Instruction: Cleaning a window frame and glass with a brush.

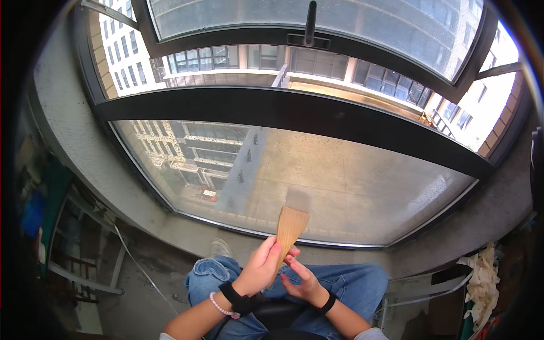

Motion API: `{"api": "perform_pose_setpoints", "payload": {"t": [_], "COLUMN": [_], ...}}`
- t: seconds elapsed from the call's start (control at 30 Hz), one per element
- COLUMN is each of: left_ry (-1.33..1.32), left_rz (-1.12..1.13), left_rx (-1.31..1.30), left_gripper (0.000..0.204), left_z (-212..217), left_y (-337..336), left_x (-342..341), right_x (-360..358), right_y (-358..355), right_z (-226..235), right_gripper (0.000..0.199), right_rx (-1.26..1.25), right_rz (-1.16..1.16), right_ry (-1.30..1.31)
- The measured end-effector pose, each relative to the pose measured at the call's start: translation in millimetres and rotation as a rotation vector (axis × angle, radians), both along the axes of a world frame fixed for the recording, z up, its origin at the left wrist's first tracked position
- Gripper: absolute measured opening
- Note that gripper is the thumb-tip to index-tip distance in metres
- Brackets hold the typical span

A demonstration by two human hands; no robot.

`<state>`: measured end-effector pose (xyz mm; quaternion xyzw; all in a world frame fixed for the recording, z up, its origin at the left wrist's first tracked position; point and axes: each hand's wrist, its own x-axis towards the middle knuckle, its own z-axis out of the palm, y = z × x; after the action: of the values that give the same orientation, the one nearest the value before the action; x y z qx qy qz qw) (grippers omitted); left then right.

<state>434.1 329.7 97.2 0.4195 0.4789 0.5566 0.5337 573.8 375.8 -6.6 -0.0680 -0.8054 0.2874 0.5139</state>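
Note:
A light brown wooden spatula [291,225], with a flat end that flares out, is held tilted upward in front of the window. My left hand [259,268] is closed round its narrower handle, thumb lying along the wood. Just to the right, my right hand [306,281] has its fingers loosely curled and apart, close beside the handle. Whether its fingertips touch the wood is hard to make out. The bottom of the handle is hidden between my hands. A faint greyish patch shows on the glass just above the flared end.
Before me is a dark-framed window [294,110], its upper pane [238,14] tilted out. My legs in blue jeans [354,283] lie beneath my hands. A metal-framed rack [85,249] stands left, and crumpled pale paper [483,283] hangs at the right.

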Motion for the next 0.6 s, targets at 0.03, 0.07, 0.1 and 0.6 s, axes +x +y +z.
{"api": "perform_pose_setpoints", "payload": {"t": [0.03,0.07,0.1,0.6], "left_ry": [0.007,-0.008,-0.023,1.207], "left_rz": [0.007,0.086,0.158,0.686], "left_rx": [-0.005,0.017,0.046,0.324], "left_gripper": [0.031,0.031,0.031,0.047], "left_z": [1,1,2,56], "left_y": [2,4,8,32], "left_x": [-2,-2,-3,-68], "right_x": [0,-2,-3,-7], "right_y": [0,1,4,19], "right_z": [4,4,5,-2], "right_gripper": [0.065,0.065,0.063,0.031], "right_rx": [-0.006,-0.011,0.042,-0.252], "right_rz": [0.006,0.013,0.034,-0.199], "right_ry": [-0.061,-0.055,-0.054,-0.086]}}
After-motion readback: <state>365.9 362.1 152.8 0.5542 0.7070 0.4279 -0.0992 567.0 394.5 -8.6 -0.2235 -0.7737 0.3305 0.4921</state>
